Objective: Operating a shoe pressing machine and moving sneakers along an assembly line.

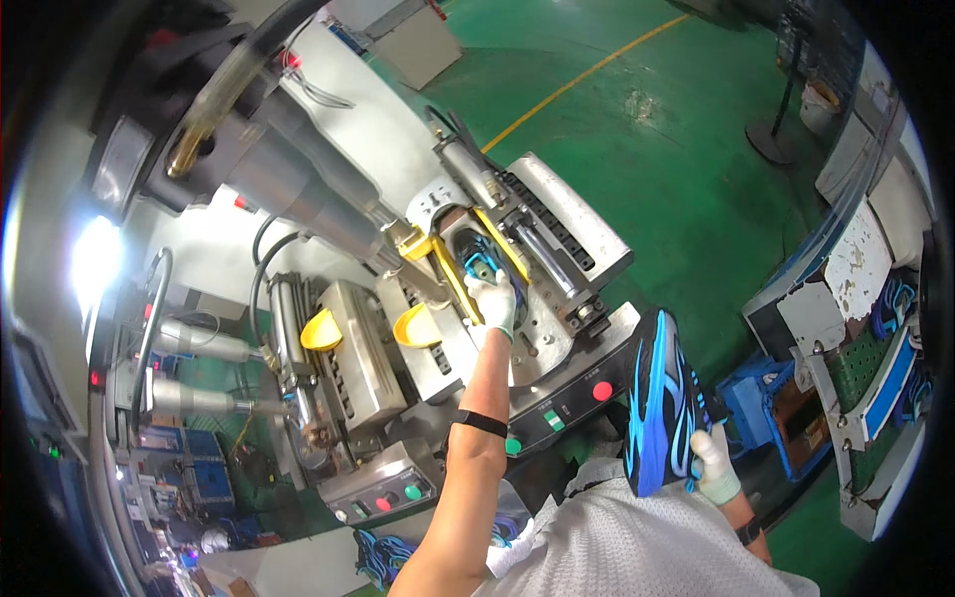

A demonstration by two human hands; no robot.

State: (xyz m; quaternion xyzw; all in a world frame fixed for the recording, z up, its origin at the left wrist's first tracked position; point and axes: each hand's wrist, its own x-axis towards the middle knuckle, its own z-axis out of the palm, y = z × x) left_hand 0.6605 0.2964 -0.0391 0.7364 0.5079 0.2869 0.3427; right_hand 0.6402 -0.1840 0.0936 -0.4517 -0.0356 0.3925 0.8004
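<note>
My left hand (492,300), in a white glove, reaches into the machine and grips a black and blue sneaker (476,245) by its opening. That sneaker sits in the press between yellow pads (455,279), and my fingers hide part of it. My right hand (714,468), gloved too, holds a second sneaker (659,403) upright at my right side. Its blue, black and light-blue sole side is turned toward me, and the fingers behind it are partly hidden.
A control panel with a red button (602,391) runs along the machine's front. Yellow pads (320,330) mark a neighbouring press station on the left. A blue crate (746,398) stands at the right, near a rack (863,378) with blue shoe pieces. Green floor lies beyond.
</note>
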